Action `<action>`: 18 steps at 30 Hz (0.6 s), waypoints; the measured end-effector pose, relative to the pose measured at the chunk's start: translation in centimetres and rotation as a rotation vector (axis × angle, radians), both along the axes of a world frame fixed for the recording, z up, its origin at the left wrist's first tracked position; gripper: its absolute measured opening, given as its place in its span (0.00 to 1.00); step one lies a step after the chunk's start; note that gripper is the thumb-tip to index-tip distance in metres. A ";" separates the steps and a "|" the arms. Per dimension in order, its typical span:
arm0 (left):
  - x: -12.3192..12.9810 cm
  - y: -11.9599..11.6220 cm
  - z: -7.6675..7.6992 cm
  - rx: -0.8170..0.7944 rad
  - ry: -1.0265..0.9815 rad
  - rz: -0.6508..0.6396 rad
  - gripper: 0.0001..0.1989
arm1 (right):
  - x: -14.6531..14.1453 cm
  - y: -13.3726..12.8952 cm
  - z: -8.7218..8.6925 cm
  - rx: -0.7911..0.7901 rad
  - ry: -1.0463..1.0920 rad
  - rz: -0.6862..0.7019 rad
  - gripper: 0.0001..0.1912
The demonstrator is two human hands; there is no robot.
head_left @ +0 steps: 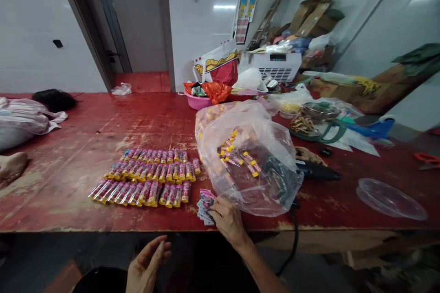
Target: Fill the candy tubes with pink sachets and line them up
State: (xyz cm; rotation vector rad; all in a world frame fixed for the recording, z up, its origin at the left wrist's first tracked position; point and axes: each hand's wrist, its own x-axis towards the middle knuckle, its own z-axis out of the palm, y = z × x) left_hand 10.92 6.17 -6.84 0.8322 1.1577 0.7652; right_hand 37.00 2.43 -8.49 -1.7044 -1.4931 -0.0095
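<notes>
Three rows of pink-and-yellow tube packets (147, 178) lie side by side on the red worktable (68, 192). To their right sits a clear plastic bag (250, 169) holding more of these tubes. My right hand (227, 219) rests at the table's front edge, its fingers gripping a small stack of pink printed packets (205, 206) beside the bag. My left hand (147, 263) hangs in the air below the table edge, fingers apart, holding nothing.
A black corded tool (318, 171) and a clear plastic lid (392, 199) lie right of the bag. A pink basin (197, 101) stands at the back. A white sack (20, 123) lies at far left. Cardboard boxes (309, 20) are piled behind the table.
</notes>
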 end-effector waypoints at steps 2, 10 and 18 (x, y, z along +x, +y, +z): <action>0.6 -0.5 0.3 0.022 0.009 0.029 0.31 | 0.1 0.1 -0.5 0.026 -0.026 -0.002 0.13; 2.1 -1.5 1.5 0.087 0.004 0.059 0.29 | 0.3 -0.6 0.0 0.167 -0.162 0.034 0.17; 4.4 -0.2 2.5 -0.107 -0.132 -0.139 0.34 | -1.3 -3.2 3.6 0.366 -0.380 0.241 0.14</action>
